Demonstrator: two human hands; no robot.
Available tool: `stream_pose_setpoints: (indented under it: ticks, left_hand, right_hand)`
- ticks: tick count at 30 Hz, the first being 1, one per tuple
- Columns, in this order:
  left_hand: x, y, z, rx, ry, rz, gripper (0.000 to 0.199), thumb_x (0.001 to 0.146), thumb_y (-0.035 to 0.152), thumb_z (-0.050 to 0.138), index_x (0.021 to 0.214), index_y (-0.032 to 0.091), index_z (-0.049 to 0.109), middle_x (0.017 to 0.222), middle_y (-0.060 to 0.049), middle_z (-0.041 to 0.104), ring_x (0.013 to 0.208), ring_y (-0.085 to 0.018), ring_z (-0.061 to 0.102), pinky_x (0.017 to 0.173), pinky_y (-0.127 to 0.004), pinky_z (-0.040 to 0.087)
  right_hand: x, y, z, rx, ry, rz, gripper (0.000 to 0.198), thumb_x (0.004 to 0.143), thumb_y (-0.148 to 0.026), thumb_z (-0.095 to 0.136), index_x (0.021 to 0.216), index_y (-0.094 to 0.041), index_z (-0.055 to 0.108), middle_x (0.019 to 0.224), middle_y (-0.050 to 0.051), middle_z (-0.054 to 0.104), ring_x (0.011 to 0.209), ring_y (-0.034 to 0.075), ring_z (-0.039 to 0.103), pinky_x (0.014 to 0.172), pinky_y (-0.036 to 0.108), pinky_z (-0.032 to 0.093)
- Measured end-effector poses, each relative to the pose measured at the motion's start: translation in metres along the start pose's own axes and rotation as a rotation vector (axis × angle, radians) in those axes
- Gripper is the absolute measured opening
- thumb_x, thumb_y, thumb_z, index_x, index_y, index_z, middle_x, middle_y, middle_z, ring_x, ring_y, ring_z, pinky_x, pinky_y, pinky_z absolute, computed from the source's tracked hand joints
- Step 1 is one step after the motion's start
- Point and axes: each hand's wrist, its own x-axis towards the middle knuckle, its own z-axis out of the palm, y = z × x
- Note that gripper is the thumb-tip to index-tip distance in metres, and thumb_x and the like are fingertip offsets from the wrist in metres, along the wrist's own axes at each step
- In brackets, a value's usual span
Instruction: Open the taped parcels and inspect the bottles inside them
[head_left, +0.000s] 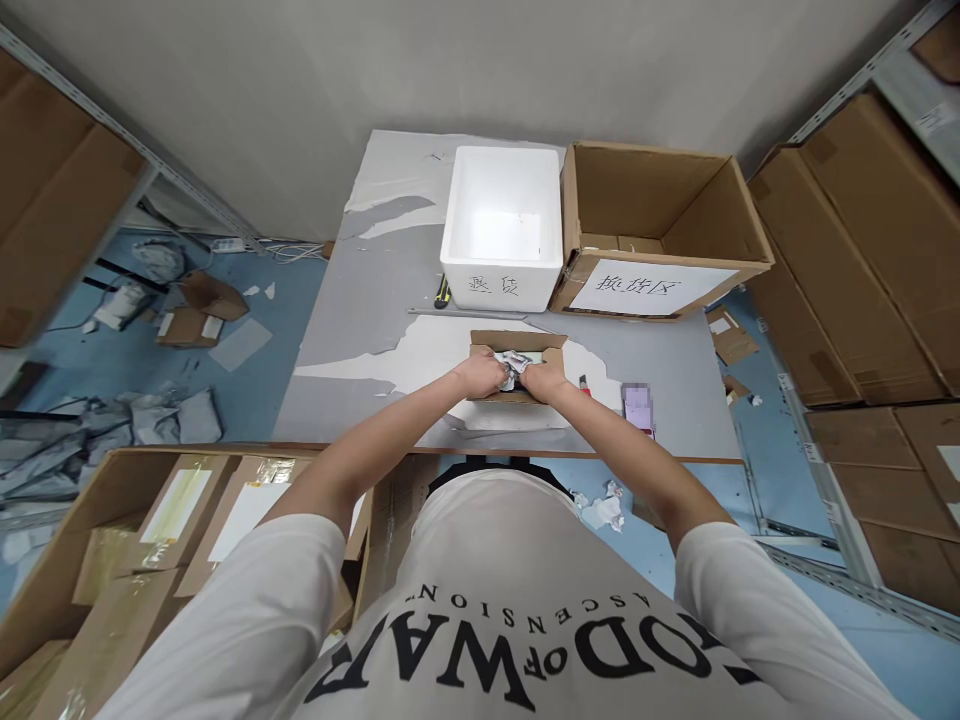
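Note:
A small open cardboard box (517, 340) sits near the front of the table, its flaps folded outward. Both hands reach into it. My left hand (481, 374) grips crumpled printed paper (513, 362) from the left side. My right hand (543, 381) has its fingers curled on the same paper from the right. Something dark shows below the paper, too hidden to name. Just right of the box lies a red cutter (584, 385), and farther right a purple phone-like item (638, 408).
Behind stand a white foam box (502, 285) and a large open carton (667, 300), both with handwritten labels. A yellow-black utility knife (442, 292) lies beside the foam box. Taped parcels fill a big carton (120, 455) at lower left. Shelves with cartons (847, 270) rise on the right.

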Motion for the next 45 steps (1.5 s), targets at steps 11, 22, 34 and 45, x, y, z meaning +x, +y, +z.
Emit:
stream_pose_setpoints:
  ticks: [11,22,34,45]
  left_hand:
    - [-0.025,-0.004,-0.008,0.054,0.171,-0.27,0.05,0.072,0.013,0.053,0.121,0.012,0.053,0.111,-0.016,0.059,0.102,-0.029,0.055,0.083,-0.04,0.038]
    - [-0.062,0.009,0.022,0.021,0.178,-0.56,0.066,0.088,0.041,0.036,0.141,0.002,0.038,0.147,-0.023,0.037,0.143,-0.035,0.018,0.113,-0.06,-0.006]
    - [-0.058,0.015,0.084,-0.329,0.218,-0.725,0.121,0.063,0.077,0.058,0.15,0.008,0.011,0.155,-0.024,0.018,0.144,-0.036,0.016,0.113,-0.055,0.015]
    - [-0.018,0.01,-0.001,-0.078,0.247,-0.599,0.056,0.076,0.031,0.067,0.126,0.012,0.051,0.119,-0.02,0.058,0.118,-0.036,0.049,0.104,-0.052,0.029]
  right_hand:
    - [-0.031,0.031,-0.004,-0.104,0.009,0.112,0.026,0.087,-0.02,0.054,0.105,-0.009,0.068,0.112,0.022,0.064,0.102,0.03,0.064,0.081,0.035,0.05]
    - [-0.059,0.061,0.07,0.051,0.3,0.147,0.081,0.09,-0.063,0.031,0.149,-0.009,0.023,0.156,0.018,0.02,0.142,0.031,0.024,0.112,0.054,0.024]
    - [-0.042,0.062,0.131,0.459,0.457,0.134,0.102,0.084,-0.062,0.045,0.15,-0.006,-0.01,0.158,0.023,0.0,0.147,0.027,0.005,0.114,0.045,0.022]
    - [-0.026,0.033,0.004,0.074,0.162,0.223,0.059,0.081,-0.04,0.064,0.13,-0.014,0.047,0.125,0.021,0.057,0.117,0.033,0.053,0.105,0.06,0.023]
